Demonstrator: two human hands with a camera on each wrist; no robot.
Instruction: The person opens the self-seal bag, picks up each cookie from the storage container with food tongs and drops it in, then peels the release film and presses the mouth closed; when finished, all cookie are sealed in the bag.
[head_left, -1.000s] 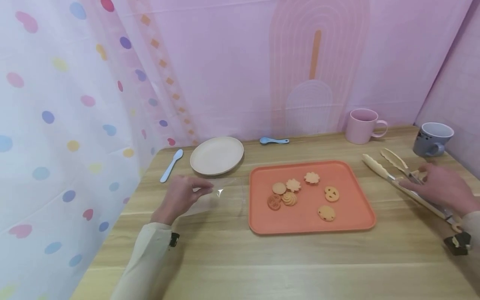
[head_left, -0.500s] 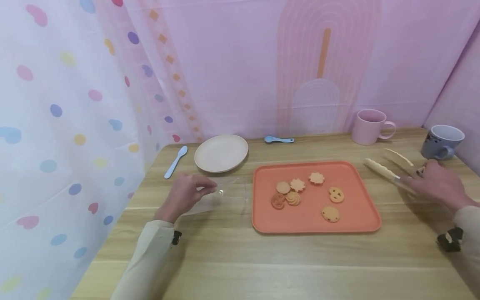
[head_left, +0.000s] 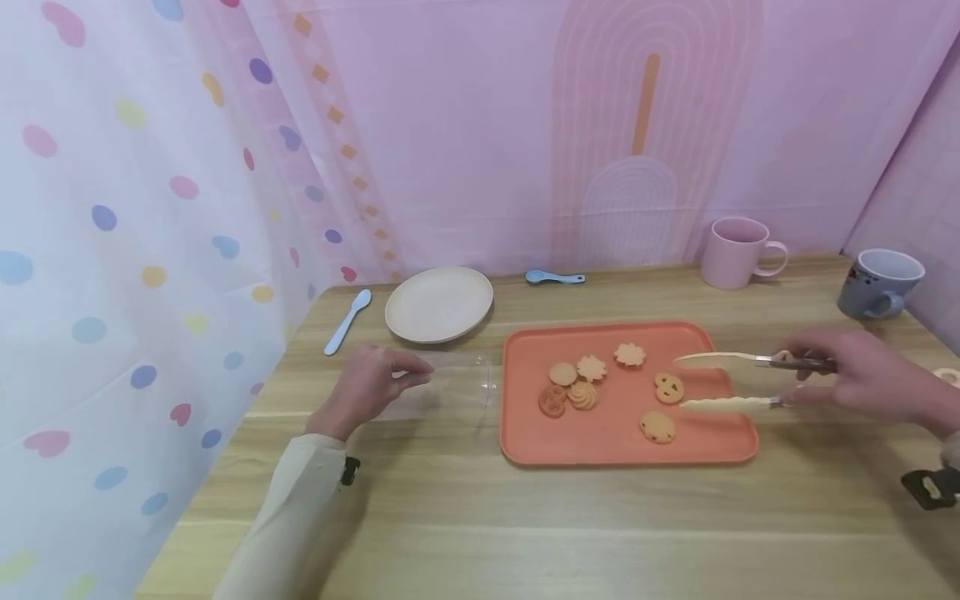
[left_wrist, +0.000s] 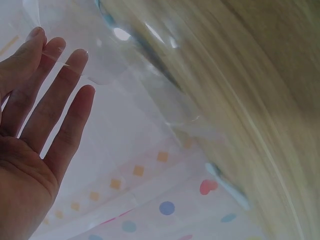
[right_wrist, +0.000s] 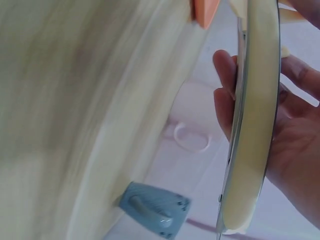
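Head view: the left hand (head_left: pixel 366 388) is pinching clear plastic (head_left: pixel 459 382) (bag or sheet, can't tell) betw. thumb & fingertips, prob. because thin film would otherwise be sagging flat on the table (head_left: pixel 525 533); the film is extending R toward the orange tray (head_left: pixel 630 455), its far edge near the rim. The right hand (head_left: pixel 862 371) is gripping tongs (head_left: pixel 731 403) whose arms are spreading apart over the tray's R side, tips pointing at the pretzel-shaped cookie (head_left: pixel 669 388), one farther & one nearer than it; contact's unclear. That spread is seemingly leaving room for a small, flat thing. All the cookies (head_left: pixel 583 396) are lying inside the tray, whose raised rim is presumably keeping them together; plate (head_left: pixel 439 304) & mugs (head_left: pixel 735 254) are standing back, leaving elbow room, I'd guess. L wrist view: thumb & index are doing the pinching at the film's edge, the other fingers extending loosely, prob. since something so light isn't needing a full fist. R wrist view: thumb & fingers are bracketing the tongs from both sides, likely for controlling how far the arms are spreading; the blue-grey mug is showing below, apart from the hand.
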